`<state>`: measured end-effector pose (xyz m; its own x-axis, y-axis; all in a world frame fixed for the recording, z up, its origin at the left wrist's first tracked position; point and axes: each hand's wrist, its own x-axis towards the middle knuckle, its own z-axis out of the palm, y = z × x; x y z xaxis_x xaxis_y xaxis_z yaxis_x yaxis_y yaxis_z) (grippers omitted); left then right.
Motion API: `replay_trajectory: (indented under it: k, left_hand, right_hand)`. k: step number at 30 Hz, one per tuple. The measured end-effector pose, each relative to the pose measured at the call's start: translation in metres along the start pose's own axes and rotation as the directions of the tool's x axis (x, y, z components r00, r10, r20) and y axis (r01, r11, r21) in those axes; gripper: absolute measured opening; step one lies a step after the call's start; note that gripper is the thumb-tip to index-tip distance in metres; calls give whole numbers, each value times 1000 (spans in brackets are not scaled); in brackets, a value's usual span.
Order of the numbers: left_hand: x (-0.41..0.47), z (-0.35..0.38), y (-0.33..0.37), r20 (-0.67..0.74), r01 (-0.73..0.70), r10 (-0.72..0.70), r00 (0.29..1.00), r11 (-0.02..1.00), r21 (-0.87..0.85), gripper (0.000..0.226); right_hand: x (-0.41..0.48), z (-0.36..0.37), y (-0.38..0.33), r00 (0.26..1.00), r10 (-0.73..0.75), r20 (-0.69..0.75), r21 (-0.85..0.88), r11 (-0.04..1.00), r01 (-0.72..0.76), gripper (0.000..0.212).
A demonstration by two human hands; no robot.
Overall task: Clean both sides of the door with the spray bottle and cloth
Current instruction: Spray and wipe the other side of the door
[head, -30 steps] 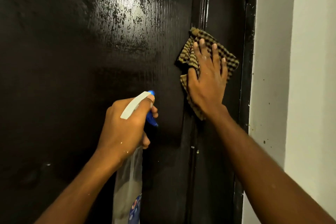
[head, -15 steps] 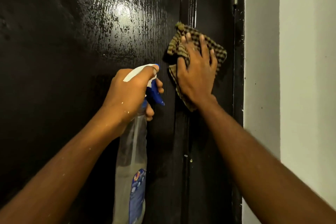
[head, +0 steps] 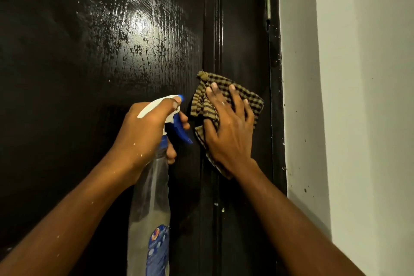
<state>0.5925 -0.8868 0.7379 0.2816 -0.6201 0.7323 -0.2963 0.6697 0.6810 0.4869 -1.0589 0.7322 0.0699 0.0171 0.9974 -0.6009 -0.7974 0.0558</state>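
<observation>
A glossy black door [head: 100,56] fills the left and centre, its panel wet and streaked under a bright glare. My left hand [head: 145,132] grips the neck of a clear spray bottle [head: 152,208] with a white head and blue trigger, nozzle aimed at the door. My right hand [head: 228,132] lies flat with spread fingers on a brown-and-black checked cloth [head: 253,101], pressing it against the door's right stile beside the panel moulding.
The black door frame [head: 276,96] runs vertically just right of the cloth, with a hinge near the top. A white wall [head: 358,96] with dark specks takes up the right side. Small white drips dot the door below the cloth.
The left hand has raised the spray bottle closer to the cloth. The right hand and cloth stay on the door's right stile while the view has shifted upward, showing more of the panel's top corner.
</observation>
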Motion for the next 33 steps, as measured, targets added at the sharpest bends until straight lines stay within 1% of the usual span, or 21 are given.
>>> replay_trajectory:
  k: [4,6,8,11,13,15,17,20,22,25,28,30,33]
  left_hand:
    - [5,7,1,-30,5,-6,1000,1000,-18,45]
    - [4,10,0,-37,14,-15,999,1000,-27,45]
    - [1,12,-5,-43,25,-27,999,999,-34,44]
    - [-4,16,-16,-30,37,-38,999,999,-15,44]
    - [-9,21,-22,-11,47,-47,999,999,0,43]
    - [-13,25,-28,7,53,-53,999,999,4,43]
    - [-17,29,-32,20,51,-51,998,999,5,43]
    - [-23,36,-39,29,41,-41,999,999,6,44]
    - [-26,38,-44,32,50,-50,998,999,5,44]
    - [-25,42,-50,41,74,-75,996,997,12,44]
    - [-24,46,-57,50,77,-77,996,997,7,44]
    - [-26,47,-63,54,66,-67,996,998,21,43]
    - [-34,45,-71,52,74,-76,996,996,46,42]
  right_hand:
    - [65,-4,3,1000,16,18,-66,998,-15,71]
    - [80,-3,4,999,14,30,-106,994,-10,72]
    - [69,0,5,999,4,33,-131,991,0,71]
    - [16,2,11,999,16,35,-116,993,-12,71]
    - [-22,-2,24,995,100,11,-111,989,-98,72]
    - [-49,-8,42,972,235,-24,-95,967,-236,72]
    - [-63,-11,48,955,295,-30,-86,951,-296,71]
    - [-73,-9,44,962,271,-32,-122,954,-273,70]
    - [-66,-10,46,975,223,2,-132,966,-221,69]
    - [-24,-16,58,991,135,24,-139,982,-130,69]
    - [10,-19,58,992,125,13,-147,982,-122,70]
    - [3,-17,56,994,111,2,-117,987,-110,69]
    - [-35,-16,57,997,80,10,-78,994,-79,67]
